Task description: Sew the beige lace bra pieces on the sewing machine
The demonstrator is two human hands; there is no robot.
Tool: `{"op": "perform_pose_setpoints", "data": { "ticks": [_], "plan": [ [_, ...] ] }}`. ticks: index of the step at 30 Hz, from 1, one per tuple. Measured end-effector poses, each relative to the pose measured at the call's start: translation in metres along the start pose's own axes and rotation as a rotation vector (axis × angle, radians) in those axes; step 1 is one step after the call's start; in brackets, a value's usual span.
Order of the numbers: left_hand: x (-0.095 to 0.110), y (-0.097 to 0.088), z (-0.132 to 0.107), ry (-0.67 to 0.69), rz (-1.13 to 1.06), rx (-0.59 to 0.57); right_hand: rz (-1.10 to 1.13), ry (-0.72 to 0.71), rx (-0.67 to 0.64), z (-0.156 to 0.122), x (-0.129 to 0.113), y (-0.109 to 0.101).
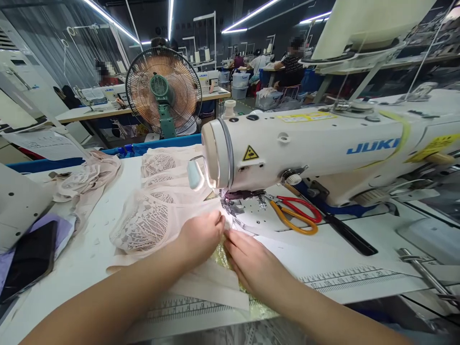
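A white JUKI sewing machine [316,143] reaches in from the right, its lit needle area just beyond my fingertips. My left hand [203,235] pinches the edge of a pale pink lace bra [145,225] in front of the presser foot. Beside it, nearly touching, my right hand [251,261] has its thumb and fingers closed on the same fabric edge. The bra's lace cups and bands spread to the left of the needle. Below my hands hangs a pale strip of fabric [219,287]. My fingertips partly hide the gripped edge.
Red-handled scissors [305,208], orange-handled snips [293,218] and a black-handled tool [354,235] lie right of the needle. A phone [30,258] rests at far left, near more pink fabric [97,177]. A printed ruler [345,280] runs along the front; a fan [163,91] stands behind.
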State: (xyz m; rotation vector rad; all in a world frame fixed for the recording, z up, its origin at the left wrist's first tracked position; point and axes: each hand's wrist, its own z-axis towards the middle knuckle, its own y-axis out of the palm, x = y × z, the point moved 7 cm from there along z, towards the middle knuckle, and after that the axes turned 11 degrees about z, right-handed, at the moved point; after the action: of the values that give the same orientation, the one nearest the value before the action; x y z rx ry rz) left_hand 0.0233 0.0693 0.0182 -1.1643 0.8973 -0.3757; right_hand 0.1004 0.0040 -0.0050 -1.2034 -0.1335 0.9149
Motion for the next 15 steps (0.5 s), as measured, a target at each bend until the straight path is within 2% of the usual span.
{"op": "perform_pose_setpoints", "data": {
  "ticks": [3, 6, 10, 15],
  "plan": [
    [0.012, -0.001, -0.018, 0.021, -0.042, -0.023, 0.000, -0.012, -0.022, 0.000, -0.002, 0.001],
    [0.016, -0.006, -0.027, 0.065, -0.037, 0.024, 0.000, -0.032, -0.009, -0.002, -0.004, -0.003],
    [0.015, -0.009, -0.030, 0.135, -0.049, 0.084, 0.028, -0.067, 0.013, -0.007, -0.007, -0.011],
    [0.006, -0.002, -0.028, 0.130, -0.066, 0.085, 0.057, -0.073, 0.012, -0.009, -0.006, -0.014]
  ]
}}
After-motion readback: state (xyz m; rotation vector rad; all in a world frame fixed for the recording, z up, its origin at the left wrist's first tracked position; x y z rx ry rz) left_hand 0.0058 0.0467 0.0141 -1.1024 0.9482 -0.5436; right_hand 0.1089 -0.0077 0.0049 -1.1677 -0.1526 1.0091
